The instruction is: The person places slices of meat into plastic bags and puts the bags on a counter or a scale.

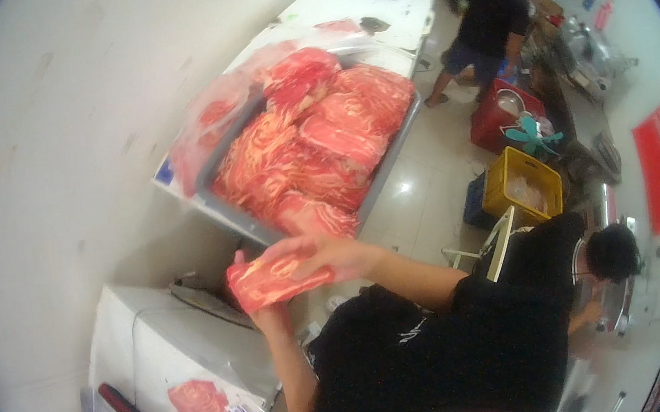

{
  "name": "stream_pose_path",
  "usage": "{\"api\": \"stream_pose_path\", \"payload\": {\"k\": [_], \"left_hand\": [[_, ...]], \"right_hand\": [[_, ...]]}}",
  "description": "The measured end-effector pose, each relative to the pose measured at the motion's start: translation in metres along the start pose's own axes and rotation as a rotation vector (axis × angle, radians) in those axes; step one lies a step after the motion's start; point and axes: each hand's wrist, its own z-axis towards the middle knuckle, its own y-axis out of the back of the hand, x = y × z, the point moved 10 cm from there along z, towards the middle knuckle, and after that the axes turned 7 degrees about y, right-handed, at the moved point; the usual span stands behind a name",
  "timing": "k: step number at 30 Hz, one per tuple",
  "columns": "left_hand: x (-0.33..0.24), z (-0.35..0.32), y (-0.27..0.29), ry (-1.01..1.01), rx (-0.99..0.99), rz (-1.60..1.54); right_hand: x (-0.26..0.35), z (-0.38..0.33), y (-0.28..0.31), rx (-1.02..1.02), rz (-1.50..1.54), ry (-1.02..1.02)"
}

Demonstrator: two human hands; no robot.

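A block of sliced, marbled red meat (273,281) is held between both my hands in the middle of the view. My left hand (267,311) grips it from below, and my right hand (315,255) lies over its top edge. Just behind it stands a large grey tray (391,167) piled with several similar meat blocks (314,142). A sheet of clear plastic film (209,130) hangs over the tray's left side. My black shirt (423,359) fills the lower middle of the view.
A white machine (157,342) at lower left carries a wrapped meat pack (202,407). A long white table (355,5) runs behind the tray. A yellow crate (521,182) and a red crate (493,124) sit on the floor. Two other people (488,18), (612,254) work at right.
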Motion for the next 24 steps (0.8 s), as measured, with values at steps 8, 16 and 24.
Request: {"api": "stream_pose_path", "payload": {"k": [8, 16, 24], "left_hand": [[-0.005, 0.000, 0.018, 0.003, -0.053, 0.102], [-0.017, -0.003, -0.016, 0.110, 0.020, 0.077], [-0.008, -0.006, -0.006, 0.171, 0.033, -0.182]], "right_hand": [[0.010, -0.016, -0.011, 0.055, 0.406, 0.014], [0.080, -0.038, 0.030, -0.034, 0.267, 0.371], [0.141, -0.039, 0.038, -0.378, -0.936, 0.636]]}}
